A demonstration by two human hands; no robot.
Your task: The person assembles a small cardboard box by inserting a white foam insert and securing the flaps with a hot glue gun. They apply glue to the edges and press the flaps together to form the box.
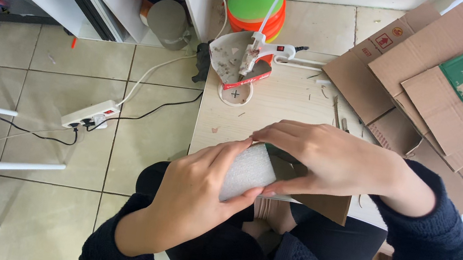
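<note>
Over the pale wooden board [285, 104], both hands [274, 174] clasp a white, pebbly foam sheet [246, 172].

A low, pale wood-grain table [267, 101] stands on a floor of light beige tiles [59, 121]. On the tabletop's far edge lies a white glue gun [259, 51], resting on a scrap of white card [225, 55] speckled with residue; a roll of white tape [235, 95] sits just beside it. Thin slivers and scraps [337, 106] are scattered toward the right edge. On the floor: a white power strip [90, 115] with cables to the left, flattened brown cardboard sheets [438, 76] to the right.
</note>
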